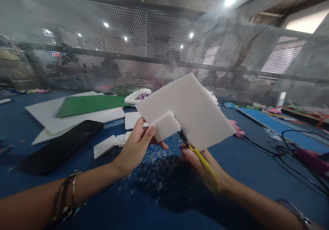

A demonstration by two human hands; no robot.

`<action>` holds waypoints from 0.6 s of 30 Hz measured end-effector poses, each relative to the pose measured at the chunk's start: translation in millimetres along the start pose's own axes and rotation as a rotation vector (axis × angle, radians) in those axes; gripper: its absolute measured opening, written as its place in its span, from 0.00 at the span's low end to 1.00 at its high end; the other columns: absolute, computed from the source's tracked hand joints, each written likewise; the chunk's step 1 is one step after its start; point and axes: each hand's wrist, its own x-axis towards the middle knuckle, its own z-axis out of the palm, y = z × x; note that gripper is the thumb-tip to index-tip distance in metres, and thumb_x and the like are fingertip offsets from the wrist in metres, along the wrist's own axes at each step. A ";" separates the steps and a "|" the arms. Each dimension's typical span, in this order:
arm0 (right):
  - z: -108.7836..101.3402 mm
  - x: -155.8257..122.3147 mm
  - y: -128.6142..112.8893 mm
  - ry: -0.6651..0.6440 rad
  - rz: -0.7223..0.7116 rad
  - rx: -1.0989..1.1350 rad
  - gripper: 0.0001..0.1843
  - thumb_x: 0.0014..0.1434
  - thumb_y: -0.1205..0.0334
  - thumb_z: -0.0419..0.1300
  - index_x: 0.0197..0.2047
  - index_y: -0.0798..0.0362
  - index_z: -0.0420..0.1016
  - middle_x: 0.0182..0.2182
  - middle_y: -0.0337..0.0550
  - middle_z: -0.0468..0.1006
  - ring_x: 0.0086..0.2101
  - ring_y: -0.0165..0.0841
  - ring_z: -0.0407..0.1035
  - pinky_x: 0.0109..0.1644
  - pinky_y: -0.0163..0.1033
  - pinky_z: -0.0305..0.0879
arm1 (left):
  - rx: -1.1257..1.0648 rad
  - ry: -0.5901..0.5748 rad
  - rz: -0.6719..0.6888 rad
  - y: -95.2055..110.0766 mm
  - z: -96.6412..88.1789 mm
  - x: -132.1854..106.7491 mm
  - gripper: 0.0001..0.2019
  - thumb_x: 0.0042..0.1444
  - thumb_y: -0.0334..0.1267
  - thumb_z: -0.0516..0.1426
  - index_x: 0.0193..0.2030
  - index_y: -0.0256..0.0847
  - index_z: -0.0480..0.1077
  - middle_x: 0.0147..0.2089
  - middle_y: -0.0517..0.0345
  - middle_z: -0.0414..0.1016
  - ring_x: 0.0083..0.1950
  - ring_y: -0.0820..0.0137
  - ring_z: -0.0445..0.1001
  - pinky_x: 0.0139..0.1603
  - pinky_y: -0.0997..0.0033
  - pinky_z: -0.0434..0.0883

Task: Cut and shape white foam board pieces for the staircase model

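My left hand [136,144] pinches a white foam sheet [195,110] by its lower left edge, raised above the table. Under that thumb lies a small white rectangular piece [166,126] against the sheet; whether it is separate or partly joined cannot be told. My right hand [198,165] is closed around yellow-handled scissors [205,164]. Their dark blades touch the sheet at a slit beside the small piece's right edge. Some right-hand fingers are hidden behind the handle and sheet.
A black phone-like slab [64,144], white offcuts [105,146] and a green sheet [89,105] on white sheets lie left. White crumbs dot the blue table [115,202]. Right are a pink glue gun [238,129], black cables [264,150] and a blue board [280,127]. A perforated screen stands behind.
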 end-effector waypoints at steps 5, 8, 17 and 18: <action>-2.7 1.3 -2.9 -0.037 0.030 -0.012 0.15 0.53 0.48 0.47 0.26 0.51 0.58 0.20 0.35 0.57 0.21 0.27 0.53 0.22 0.33 0.52 | -0.013 -0.002 0.002 0.0 0.6 -0.4 0.13 0.56 0.39 0.49 0.48 0.40 0.55 0.33 0.61 0.68 0.24 0.76 0.70 0.31 0.74 0.70; -2.9 2.9 -4.7 -0.074 0.087 0.032 0.17 0.52 0.45 0.47 0.26 0.51 0.58 0.20 0.35 0.59 0.20 0.26 0.53 0.21 0.33 0.53 | -0.038 0.007 -0.027 0.6 0.7 0.1 0.14 0.56 0.39 0.49 0.49 0.40 0.55 0.34 0.59 0.68 0.25 0.76 0.69 0.31 0.73 0.70; -7.2 5.7 9.3 -0.244 0.096 0.125 0.23 0.54 0.41 0.43 0.21 0.52 0.56 0.17 0.34 0.57 0.19 0.25 0.54 0.28 0.35 0.61 | -0.133 0.063 -0.105 6.0 -4.0 9.5 0.09 0.56 0.35 0.49 0.44 0.38 0.58 0.27 0.62 0.68 0.23 0.76 0.69 0.29 0.75 0.68; -8.0 5.6 9.8 -0.259 0.073 0.128 0.23 0.53 0.41 0.43 0.22 0.52 0.57 0.18 0.35 0.59 0.20 0.26 0.55 0.29 0.35 0.61 | -0.138 0.051 -0.104 7.0 -4.1 9.8 0.09 0.56 0.35 0.49 0.43 0.38 0.59 0.27 0.62 0.68 0.23 0.77 0.69 0.29 0.75 0.68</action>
